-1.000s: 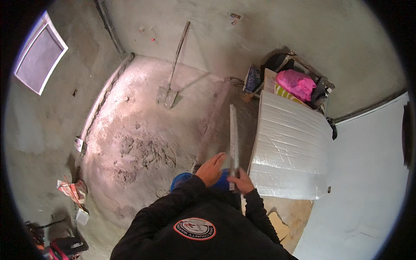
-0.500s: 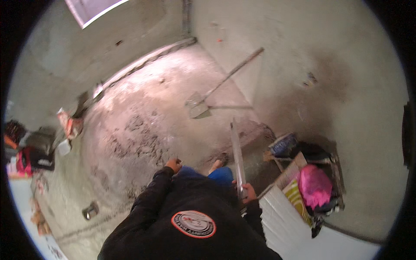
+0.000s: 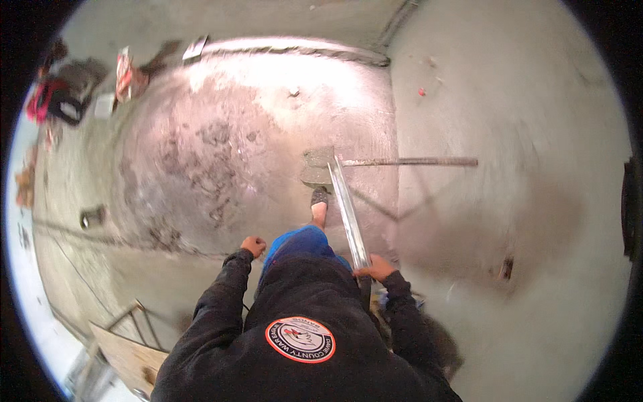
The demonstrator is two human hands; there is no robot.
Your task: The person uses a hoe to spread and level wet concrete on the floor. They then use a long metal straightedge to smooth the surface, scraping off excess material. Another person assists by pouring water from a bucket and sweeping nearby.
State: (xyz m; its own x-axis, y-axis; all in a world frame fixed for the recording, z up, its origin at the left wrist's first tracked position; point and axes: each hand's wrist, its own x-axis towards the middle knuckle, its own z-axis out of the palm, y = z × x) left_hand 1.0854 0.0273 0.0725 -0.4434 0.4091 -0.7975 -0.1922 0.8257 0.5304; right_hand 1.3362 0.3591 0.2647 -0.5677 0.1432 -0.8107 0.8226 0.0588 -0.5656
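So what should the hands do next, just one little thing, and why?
Maybe bring the left hand over to help steady the long bar: only the right hand holds it, near one end, while its far end sticks out in front and overlaps the shovel in this view.

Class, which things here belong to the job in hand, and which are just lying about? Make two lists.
Job in hand:
- bar, held in the right hand
- perhaps the shovel, unheld

Apparently just lying about:
- red-and-white bag
- pink-and-black bundle
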